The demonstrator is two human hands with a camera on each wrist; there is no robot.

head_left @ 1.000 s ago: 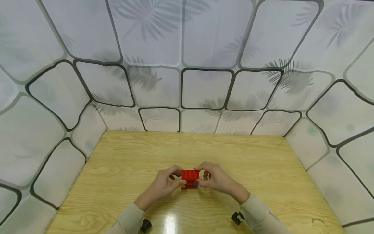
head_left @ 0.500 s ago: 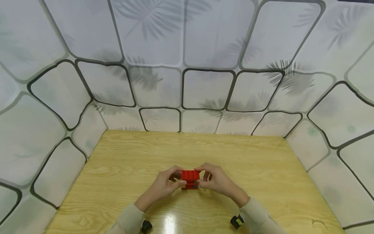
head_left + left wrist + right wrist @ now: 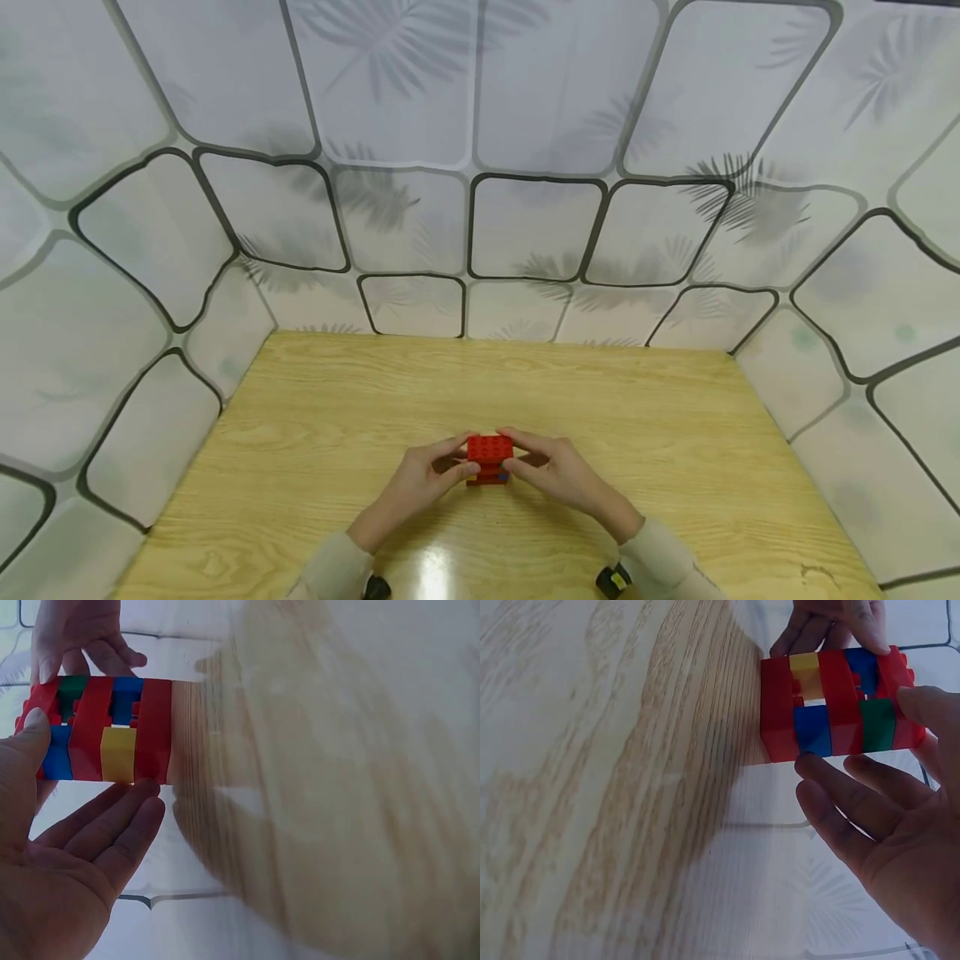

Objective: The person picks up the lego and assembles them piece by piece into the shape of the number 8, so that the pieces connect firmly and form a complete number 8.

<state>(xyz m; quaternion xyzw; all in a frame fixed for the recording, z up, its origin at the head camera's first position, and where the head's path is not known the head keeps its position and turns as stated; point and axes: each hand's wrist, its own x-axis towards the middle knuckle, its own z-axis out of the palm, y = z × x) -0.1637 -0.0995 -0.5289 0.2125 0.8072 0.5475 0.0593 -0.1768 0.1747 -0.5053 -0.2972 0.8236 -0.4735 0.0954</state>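
Observation:
A small tower of toy building bricks stands upright on the wooden table between both hands. Full-width red bricks form its bottom, middle and top. A yellow brick and a blue brick fill the lower gap; a green brick and another blue brick fill the upper one. My left hand holds the tower's left end, thumb on the near side of the red top brick. On the right end, my right hand grips likewise, its thumb at the top brick. Lower fingers of each hand curve beside the lower layers.
The wood-grain table spreads around the hands. Patterned white cloth walls enclose it at the back and both sides. Black wrist-worn devices sit under the sleeves near the front edge.
The right hand has shifted slightly, its fingers and thumb lying further along the top brick's end. The left hand and the tower stay almost in place.

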